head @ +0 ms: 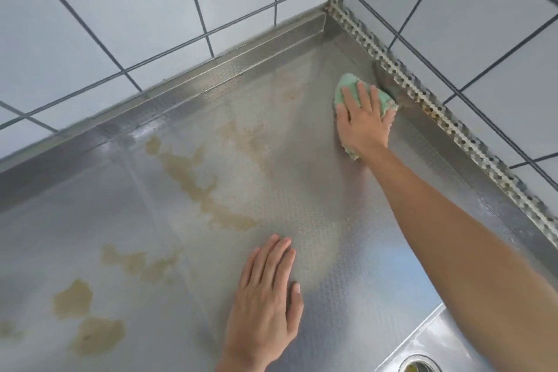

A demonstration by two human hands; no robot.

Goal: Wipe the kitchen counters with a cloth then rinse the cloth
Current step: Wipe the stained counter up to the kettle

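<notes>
A green cloth [347, 85] lies flat on the steel counter [302, 178] near the far right corner, close to the upstand. My right hand [360, 121] presses down on the cloth with fingers spread, covering most of it. My left hand [267, 305] rests palm down on the counter near the front, holding nothing. Brownish stains [193, 175] streak the counter's middle, and more stains [87, 320] sit at the front left.
White tiled walls [120, 24] meet in a corner behind the counter. A perforated metal strip [422, 93] runs along the right wall. A sink basin with its drain [418, 365] shows at the bottom right.
</notes>
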